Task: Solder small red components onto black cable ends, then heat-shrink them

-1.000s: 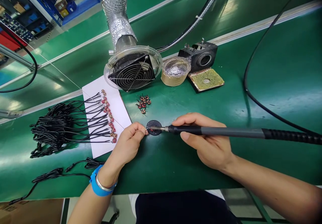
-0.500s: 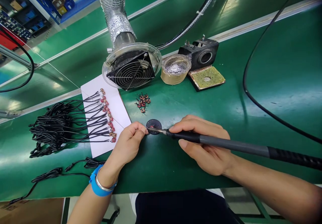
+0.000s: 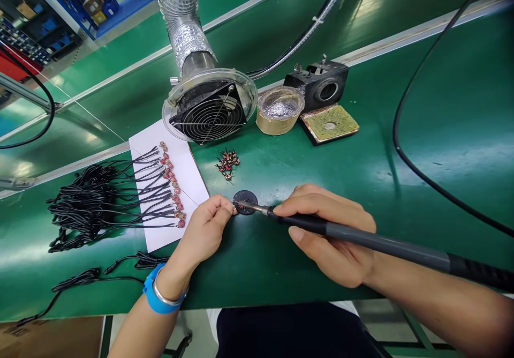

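Observation:
My right hand (image 3: 335, 235) is closed around a soldering iron (image 3: 361, 240) like a pen. The iron's tip lies over a small black round disc (image 3: 246, 195), where a tiny reddish part (image 3: 241, 206) shows partly hidden beneath it. At the disc's left edge, my left hand (image 3: 209, 226) is closed, thumb and forefinger pinched on a thin solder wire (image 3: 189, 196) that runs up to the far left. A small pile of red-and-black parts (image 3: 227, 163) lies beyond the disc.
A white sheet (image 3: 188, 170) carries a row of reddish coils (image 3: 172, 178) wired to a bundle of black cables (image 3: 86, 200). Above hangs a fume extractor fan (image 3: 212, 119). Behind stand a solder-filled tub (image 3: 279, 125), an iron holder (image 3: 337, 76) and a yellow sponge (image 3: 331, 124).
The soldering iron and my right hand have shifted slightly right and down, and the iron's cable has swung right. My left hand has stayed in place.

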Tool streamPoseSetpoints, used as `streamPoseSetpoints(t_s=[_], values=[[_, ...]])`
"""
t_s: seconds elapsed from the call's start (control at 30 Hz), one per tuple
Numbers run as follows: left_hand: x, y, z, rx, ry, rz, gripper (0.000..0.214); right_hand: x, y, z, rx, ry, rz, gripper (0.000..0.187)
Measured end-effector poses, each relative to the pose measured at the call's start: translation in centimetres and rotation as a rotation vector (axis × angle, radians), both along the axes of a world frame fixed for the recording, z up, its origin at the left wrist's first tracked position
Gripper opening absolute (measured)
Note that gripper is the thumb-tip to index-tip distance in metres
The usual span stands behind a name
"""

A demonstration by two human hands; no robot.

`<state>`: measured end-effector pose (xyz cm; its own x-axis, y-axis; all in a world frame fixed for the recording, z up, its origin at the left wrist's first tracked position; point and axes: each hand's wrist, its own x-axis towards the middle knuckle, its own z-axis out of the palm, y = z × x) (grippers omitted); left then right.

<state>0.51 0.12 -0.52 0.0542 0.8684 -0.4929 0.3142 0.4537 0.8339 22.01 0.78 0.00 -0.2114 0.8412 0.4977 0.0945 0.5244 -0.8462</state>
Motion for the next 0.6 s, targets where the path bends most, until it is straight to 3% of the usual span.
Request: streamPoseSetpoints(t_s=[0.37, 0.47, 0.6], values=[[-0.2, -0.2, -0.1, -0.018, -0.031, -0.049, 0.021, 0.0, 0.4, -0.2, 0.09, 0.019, -0.033, 0.023], [-0.3, -0.2, -0.1, -0.022, -0.039, -0.059, 0.023, -0.3, 0.9, -0.3, 0.048, -0.041, -0.042, 0.028], [-0.3, -0.3, 0.1, -0.014, -0.071, -0.054, 0.026, -1.5, 2.2, -0.8, 0.078, -0.212, 0.084, 0.026]])
